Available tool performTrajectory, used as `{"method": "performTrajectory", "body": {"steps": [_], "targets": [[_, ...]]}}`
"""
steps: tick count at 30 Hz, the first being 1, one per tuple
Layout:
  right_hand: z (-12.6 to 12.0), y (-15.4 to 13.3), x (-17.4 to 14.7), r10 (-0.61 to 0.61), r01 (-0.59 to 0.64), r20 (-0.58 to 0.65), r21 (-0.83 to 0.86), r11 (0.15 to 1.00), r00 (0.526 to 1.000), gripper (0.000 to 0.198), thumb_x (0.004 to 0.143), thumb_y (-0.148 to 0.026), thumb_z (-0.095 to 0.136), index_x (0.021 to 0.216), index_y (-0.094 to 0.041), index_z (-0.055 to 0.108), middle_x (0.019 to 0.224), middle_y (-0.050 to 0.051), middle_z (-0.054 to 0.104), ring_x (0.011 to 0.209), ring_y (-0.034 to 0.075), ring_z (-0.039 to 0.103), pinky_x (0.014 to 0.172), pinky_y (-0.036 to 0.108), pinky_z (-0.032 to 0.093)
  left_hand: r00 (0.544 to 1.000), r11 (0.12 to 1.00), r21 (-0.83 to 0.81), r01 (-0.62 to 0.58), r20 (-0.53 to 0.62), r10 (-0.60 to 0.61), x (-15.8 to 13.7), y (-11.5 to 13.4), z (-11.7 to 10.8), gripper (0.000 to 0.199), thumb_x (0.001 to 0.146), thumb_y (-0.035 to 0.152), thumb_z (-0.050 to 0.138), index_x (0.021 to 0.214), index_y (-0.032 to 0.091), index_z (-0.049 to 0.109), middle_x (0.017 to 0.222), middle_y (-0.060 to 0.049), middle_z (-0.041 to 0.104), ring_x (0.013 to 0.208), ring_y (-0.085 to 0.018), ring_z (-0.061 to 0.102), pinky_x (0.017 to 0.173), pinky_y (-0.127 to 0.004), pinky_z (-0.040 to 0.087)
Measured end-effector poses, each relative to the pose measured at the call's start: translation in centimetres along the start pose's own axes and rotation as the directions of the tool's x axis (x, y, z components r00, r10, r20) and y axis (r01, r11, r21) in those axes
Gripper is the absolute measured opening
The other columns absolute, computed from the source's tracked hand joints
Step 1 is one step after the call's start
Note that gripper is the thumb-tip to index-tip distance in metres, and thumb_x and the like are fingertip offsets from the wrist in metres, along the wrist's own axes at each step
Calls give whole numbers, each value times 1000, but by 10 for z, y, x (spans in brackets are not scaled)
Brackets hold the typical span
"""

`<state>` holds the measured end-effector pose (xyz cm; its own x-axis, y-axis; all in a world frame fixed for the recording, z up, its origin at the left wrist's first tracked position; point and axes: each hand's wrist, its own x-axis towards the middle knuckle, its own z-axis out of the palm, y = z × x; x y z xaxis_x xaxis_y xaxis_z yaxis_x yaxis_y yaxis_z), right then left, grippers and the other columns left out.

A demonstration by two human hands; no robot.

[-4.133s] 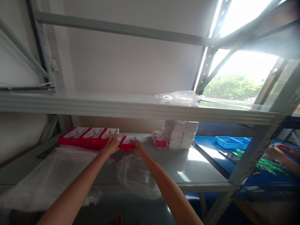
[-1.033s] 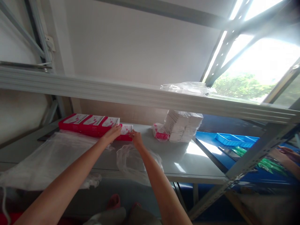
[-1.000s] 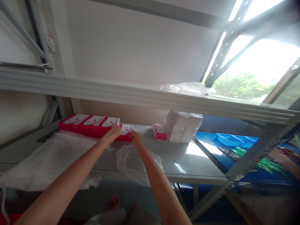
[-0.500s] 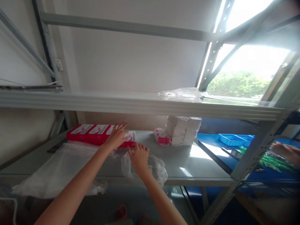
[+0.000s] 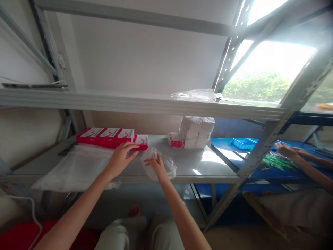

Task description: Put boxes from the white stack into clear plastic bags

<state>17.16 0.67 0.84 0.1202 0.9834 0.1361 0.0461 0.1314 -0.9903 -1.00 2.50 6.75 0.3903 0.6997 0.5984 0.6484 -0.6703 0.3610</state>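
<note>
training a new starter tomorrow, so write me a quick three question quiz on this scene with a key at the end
1. Which of these does the person's right grip touch?
a) blue tray
b) clear plastic
c) upper shelf

2. True or false: in the picture, the white stack stands to the right of the row of red boxes.

3. Fill in the blank: the lower red box sits at the ____ end of that row, as pictured.

Key: 1. b; 2. true; 3. right
</note>
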Motion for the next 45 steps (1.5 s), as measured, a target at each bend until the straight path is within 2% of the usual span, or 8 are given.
{"method": "performTrajectory", "body": {"steps": [3, 6, 15, 20, 27, 33, 40, 45], "targets": [[-14, -13, -23, -56, 43, 25, 366, 930, 998, 19, 78, -43, 50, 86, -26, 48, 82, 4, 70, 76, 23, 68, 77, 39, 51, 999, 972, -232, 46, 17, -43, -16, 14, 17, 48, 82, 44, 60, 124, 22, 52, 122, -8, 60, 107, -23, 57, 93, -39, 46], [-24, -29, -47, -59, 36, 29, 500, 865, 998, 22, 72, -42, 59, 82, -27, 49, 81, 3, 70, 79, 24, 67, 78, 39, 51, 996, 908, -409, 88, 36, -80, -26, 37, 30, 56, 77, 43, 67, 126, 22, 51, 119, -9, 61, 97, -21, 60, 87, -36, 49], [-49, -39, -78, -22, 19, -1, 524, 851, 1000, 31, 71, -50, 64, 87, -24, 55, 76, 2, 68, 70, 21, 65, 68, 35, 51, 976, 777, -610, 154, -27, -215, -29, 57, 16, 22, 68, 41, 72, 67, 19, 72, 70, -4, 67, 68, -17, 60, 67, -28, 47], [-74, -35, -68, 47, 37, -144, 533, 845, 989, 26, 65, -42, 71, 73, -21, 59, 79, 0, 68, 70, 16, 64, 73, 31, 50, 955, 737, -650, 186, -58, -291, -34, 46, 10, 21, 67, 42, 72, 66, 21, 72, 72, -4, 70, 73, -20, 63, 71, -30, 51], [-110, -38, -62, 58, 231, -402, 632, 740, 914, 14, 64, -35, 67, 73, -23, 65, 86, 0, 69, 82, 15, 63, 84, 32, 47, 775, 697, -690, 193, -328, -540, -36, 40, 2, 32, 69, 47, 70, 81, 18, 70, 84, -6, 72, 79, -20, 64, 74, -30, 51], [-119, -54, -68, -94, 357, -442, 562, 746, 892, 12, 65, -32, 70, 68, -22, 63, 89, 0, 68, 97, 18, 61, 89, 33, 45, 730, 832, -539, 132, -515, -449, -32, 48, -4, 27, 82, 46, 58, 82, 19, 62, 77, -1, 63, 68, -14, 57, 60, -21, 44], [-127, -49, -47, -129, 351, -507, 370, 860, 852, 24, 67, -36, 72, 63, -19, 57, 58, -5, 55, 55, 9, 51, 67, 24, 45, 774, 861, -471, 193, -465, -429, -26, 42, 9, 27, 87, 45, 48, 83, 20, 57, 46, 8, 41, 42, -11, 40, 47, -22, 32], [-127, -15, -23, 60, 169, -489, 410, 896, 870, 43, 63, -58, 67, 87, -22, 61, 93, 3, 66, 75, 17, 64, 74, 32, 49, 814, 815, -466, 343, -286, -506, -14, 18, 38, 27, 83, 44, 51, 78, 19, 60, 41, 6, 43, 40, -13, 44, 46, -23, 31]]}}
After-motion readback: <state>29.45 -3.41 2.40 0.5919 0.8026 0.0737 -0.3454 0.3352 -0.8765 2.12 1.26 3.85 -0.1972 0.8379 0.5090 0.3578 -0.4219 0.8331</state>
